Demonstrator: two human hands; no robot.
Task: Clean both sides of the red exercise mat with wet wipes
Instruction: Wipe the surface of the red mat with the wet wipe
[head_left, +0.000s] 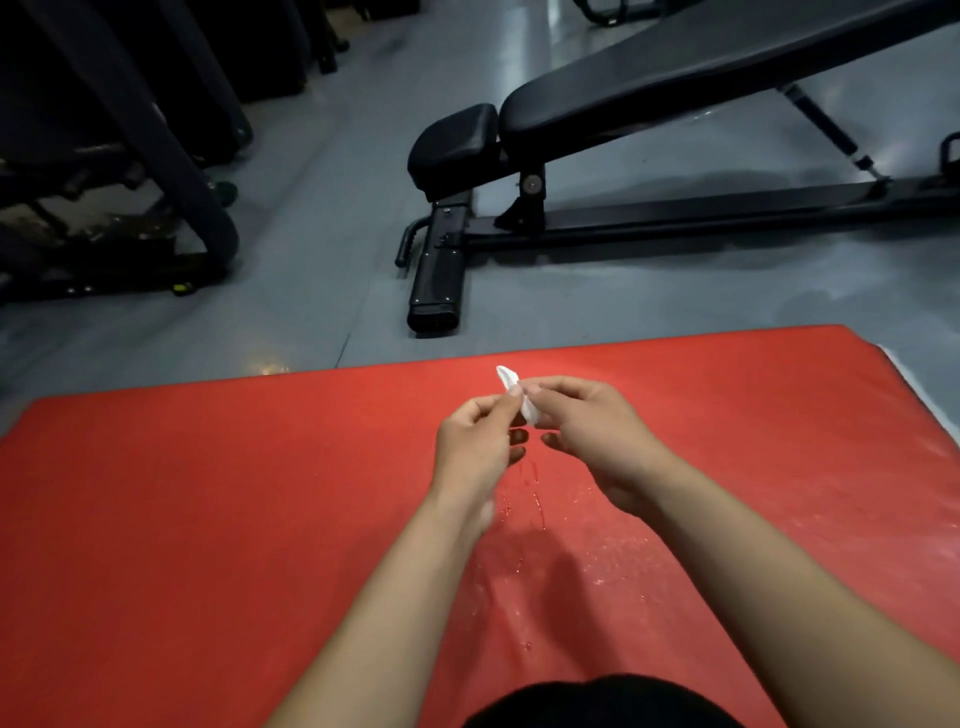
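Both hands up in front of me now, the left hand (480, 431) pinching one end of a small white wet wipe (514, 392) between thumb and forefinger, the right hand (587, 431) pinching the other end, the wipe bunched up between them and held just above the red exercise mat (182, 493). It looks limp and light to me, soaked I'd say (there are droplets and a wet sheen on the mat right beneath the hands), so I'd expect it to cling and tear if tugged hard; best taken by its corners and spread flat before pressing down. The mat lies flat on the grey floor (322, 218), looks soft and floppy, and I'd lift it by a far corner or the long edge when it's time to flip. Beyond the far edge sits a black weight bench (649, 104), its foot close to the mat, which could crowd the flip. A dark machine frame (171, 156) stands further left, well apart.
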